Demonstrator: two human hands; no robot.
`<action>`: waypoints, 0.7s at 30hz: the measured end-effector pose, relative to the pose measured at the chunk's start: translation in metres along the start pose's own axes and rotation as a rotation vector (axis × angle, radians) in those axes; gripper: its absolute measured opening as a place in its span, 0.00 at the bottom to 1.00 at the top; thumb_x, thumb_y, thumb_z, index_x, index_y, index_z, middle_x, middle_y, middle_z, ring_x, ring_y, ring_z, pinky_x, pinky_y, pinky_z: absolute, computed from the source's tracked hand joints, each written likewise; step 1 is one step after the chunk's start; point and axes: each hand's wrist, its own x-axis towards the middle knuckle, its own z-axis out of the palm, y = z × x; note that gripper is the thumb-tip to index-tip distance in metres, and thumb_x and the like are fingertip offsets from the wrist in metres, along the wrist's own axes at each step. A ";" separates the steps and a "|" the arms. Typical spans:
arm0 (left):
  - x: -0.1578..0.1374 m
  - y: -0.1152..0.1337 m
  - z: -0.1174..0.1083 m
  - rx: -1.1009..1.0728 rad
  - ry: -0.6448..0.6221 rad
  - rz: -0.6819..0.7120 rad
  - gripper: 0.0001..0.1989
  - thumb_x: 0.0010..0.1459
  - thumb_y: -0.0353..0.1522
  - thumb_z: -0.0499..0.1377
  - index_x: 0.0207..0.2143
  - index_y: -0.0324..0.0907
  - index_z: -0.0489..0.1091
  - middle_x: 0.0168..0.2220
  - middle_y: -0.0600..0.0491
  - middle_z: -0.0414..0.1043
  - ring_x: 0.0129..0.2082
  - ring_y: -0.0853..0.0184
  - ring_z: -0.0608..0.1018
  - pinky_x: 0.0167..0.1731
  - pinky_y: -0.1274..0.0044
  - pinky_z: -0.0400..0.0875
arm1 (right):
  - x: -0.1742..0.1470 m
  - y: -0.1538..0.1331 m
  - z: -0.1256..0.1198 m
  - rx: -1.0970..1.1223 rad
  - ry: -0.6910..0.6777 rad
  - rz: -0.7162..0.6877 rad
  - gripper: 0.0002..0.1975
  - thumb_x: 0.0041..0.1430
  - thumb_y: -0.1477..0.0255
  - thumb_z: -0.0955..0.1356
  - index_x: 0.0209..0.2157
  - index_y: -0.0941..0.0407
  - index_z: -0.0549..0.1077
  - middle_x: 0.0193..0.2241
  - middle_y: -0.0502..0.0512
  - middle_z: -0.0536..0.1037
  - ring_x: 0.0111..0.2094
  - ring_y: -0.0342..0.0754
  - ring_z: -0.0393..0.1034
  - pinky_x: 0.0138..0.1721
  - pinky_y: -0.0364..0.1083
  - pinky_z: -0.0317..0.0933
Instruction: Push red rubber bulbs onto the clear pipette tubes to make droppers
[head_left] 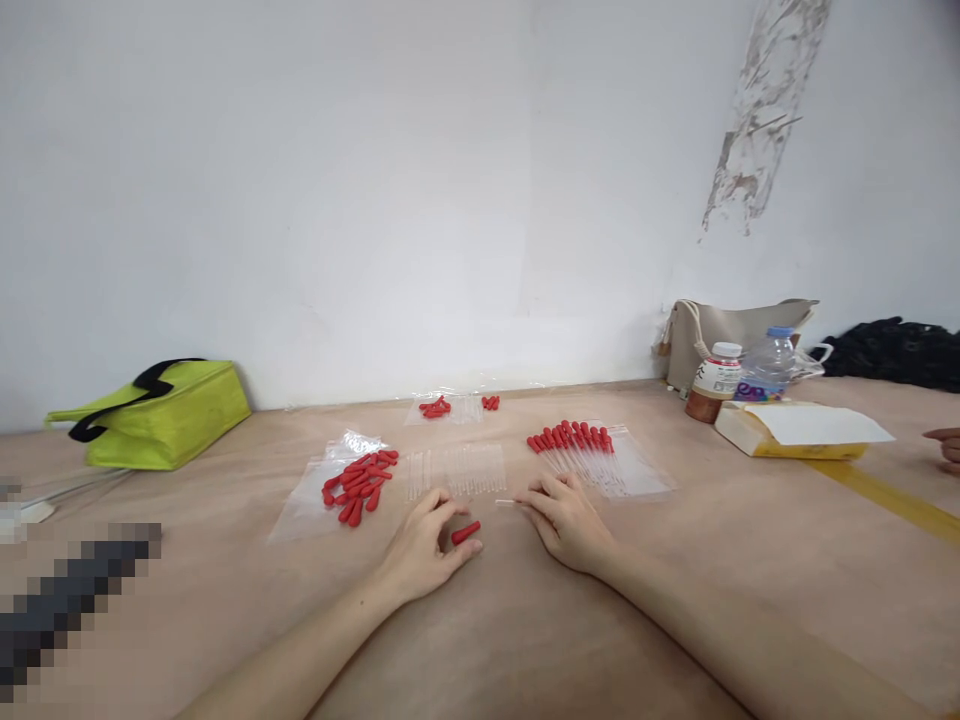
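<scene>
My left hand [429, 548] rests on the table with thumb and fingers spread apart. Between them lies a red rubber dropper bulb [466, 533], close to the thumb; I cannot tell whether it touches. My right hand [568, 525] pinches a thin glass dropper tube [505, 502], whose clear end points left. Several bare glass tubes [476, 470] lie in a row just beyond my hands. Left of them, a pile of red bulbs [358, 485] sits on a clear plastic bag [296, 505]. Beyond my right hand, several droppers with red bulbs [574, 440] lie side by side on another clear bag [645, 465].
More red bulbs [435, 408] lie on plastic by the wall. A lime-green bag [176, 415] stands at left. At right are a brown-filled bottle [714, 385], a clear bottle [769, 365], a yellow-and-white box [802, 430], a beige bag [739, 325] and another person's hand [949, 448].
</scene>
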 end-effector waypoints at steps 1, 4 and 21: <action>0.001 0.001 0.001 0.001 0.004 0.021 0.09 0.51 0.37 0.56 0.35 0.43 0.67 0.36 0.52 0.63 0.34 0.66 0.69 0.34 0.75 0.65 | 0.000 -0.002 0.000 0.006 -0.013 -0.020 0.12 0.59 0.75 0.57 0.38 0.55 0.70 0.31 0.54 0.70 0.32 0.43 0.62 0.37 0.45 0.49; 0.003 0.001 0.003 -0.016 0.033 0.052 0.06 0.55 0.32 0.52 0.30 0.42 0.67 0.34 0.52 0.62 0.34 0.67 0.68 0.34 0.75 0.64 | -0.001 -0.007 0.001 0.019 -0.036 -0.069 0.11 0.59 0.75 0.58 0.37 0.55 0.70 0.30 0.54 0.70 0.32 0.42 0.62 0.38 0.46 0.48; 0.002 0.003 0.001 0.047 0.023 0.147 0.08 0.58 0.33 0.49 0.38 0.45 0.67 0.34 0.55 0.73 0.34 0.67 0.71 0.44 0.70 0.56 | 0.001 -0.017 0.005 0.152 0.005 -0.054 0.10 0.58 0.75 0.60 0.39 0.54 0.71 0.30 0.52 0.72 0.32 0.41 0.64 0.39 0.46 0.48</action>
